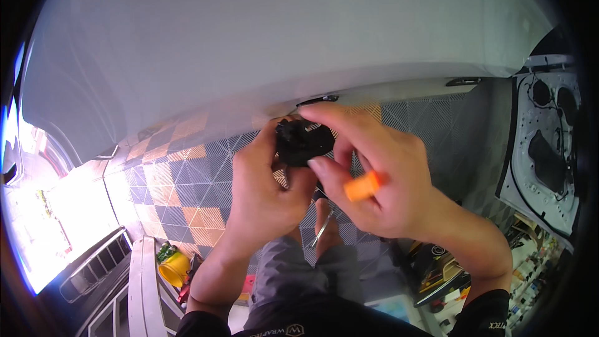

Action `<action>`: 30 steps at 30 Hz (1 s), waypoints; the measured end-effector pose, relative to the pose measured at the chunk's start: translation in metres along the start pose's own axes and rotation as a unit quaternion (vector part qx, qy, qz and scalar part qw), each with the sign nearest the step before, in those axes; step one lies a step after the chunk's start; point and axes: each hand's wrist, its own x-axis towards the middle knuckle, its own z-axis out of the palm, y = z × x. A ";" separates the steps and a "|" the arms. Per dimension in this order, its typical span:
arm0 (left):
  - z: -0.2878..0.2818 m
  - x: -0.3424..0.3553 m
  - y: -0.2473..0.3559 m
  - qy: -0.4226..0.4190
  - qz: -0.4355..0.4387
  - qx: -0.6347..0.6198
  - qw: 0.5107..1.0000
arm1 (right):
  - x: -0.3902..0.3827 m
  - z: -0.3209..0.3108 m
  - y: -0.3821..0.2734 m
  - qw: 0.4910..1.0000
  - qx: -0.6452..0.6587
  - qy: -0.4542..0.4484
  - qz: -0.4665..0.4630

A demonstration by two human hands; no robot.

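Note:
My left hand (265,184) is closed around a small black plastic part (306,143) with a ridged, uneven surface; its exact kind I cannot make out. At the part's right side, the thumb and index finger of my right hand (393,171) reach around its edge. A bright orange piece (363,186), looking like a short handle, is tucked in the right palm under the curled fingers; the rest of it is hidden. Both hands are raised just in front of the lower edge of a large pale grey car body panel (299,31).
Patterned floor tiles (206,178) lie below. A detached car door (546,150) stands at the right, above crowded small bottles (530,287). At lower left are a white frame (143,287) and a yellow bucket (175,268). A thin metal rod (322,231) shows near my legs.

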 end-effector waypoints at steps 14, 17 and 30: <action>0.007 0.019 0.011 0.019 -0.062 0.068 0.996 | 0.049 -0.002 0.015 0.981 -0.077 -0.177 0.021; 0.011 0.020 0.013 0.030 -0.088 0.066 0.993 | 0.047 -0.005 0.020 0.983 -0.072 -0.168 0.009; 0.012 0.021 0.024 0.009 -0.066 0.120 0.991 | 0.044 -0.015 0.020 0.985 -0.049 -0.167 0.003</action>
